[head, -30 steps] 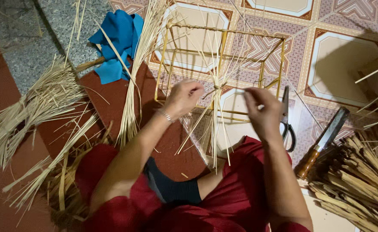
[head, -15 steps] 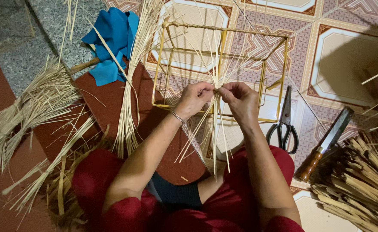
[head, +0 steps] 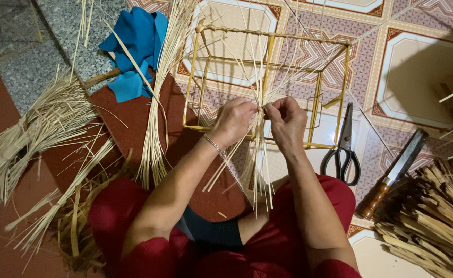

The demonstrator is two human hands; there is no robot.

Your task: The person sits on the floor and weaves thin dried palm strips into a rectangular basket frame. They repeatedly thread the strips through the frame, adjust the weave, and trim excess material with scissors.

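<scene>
Seen from above, a seated person in red clothing brings the left hand (head: 232, 119) and right hand (head: 287, 119) together, fingers pinched on thin pale cane strips (head: 257, 154) at the near bar of a box-shaped bamboo frame (head: 267, 56) standing on a patterned tile floor (head: 417, 67). Black-handled scissors (head: 344, 149) and a wooden-handled knife (head: 394, 172) lie just right of the frame, beside a heap of split bamboo (head: 432, 221). A blue cloth (head: 133, 49) and loose bundles of straw-coloured fibre (head: 41, 128) lie to the left.
</scene>
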